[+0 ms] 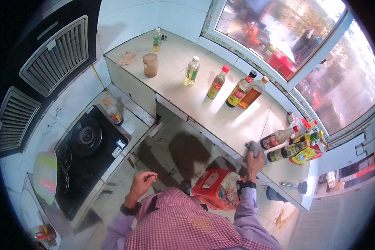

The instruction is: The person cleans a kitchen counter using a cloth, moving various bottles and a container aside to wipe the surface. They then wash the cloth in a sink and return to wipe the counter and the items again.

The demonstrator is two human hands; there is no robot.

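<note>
My right hand [255, 163] presses a grey cloth [252, 147] onto the tiled countertop [218, 122], close to its front edge. Just beyond that hand stands a cluster of sauce bottles, among them a dark bottle with a red cap [276, 138] and a green-labelled bottle [276, 154]. A yellow seasoning packet [303, 155] leans among them. My left hand [142, 184] hangs in the air in front of the apron [181, 215], its fingers loosely curled with thumb and fingertips together. I see nothing in it.
Several bottles stand along the counter, including a red-capped bottle [217, 84], a black-capped bottle [239, 91] and a clear bottle [192, 72]. A brown jar [151, 66] is farther left. A spatula-like tool [295, 186] lies at the right. Below sits a red container [211, 187]; a gas cooktop [81, 165] is left.
</note>
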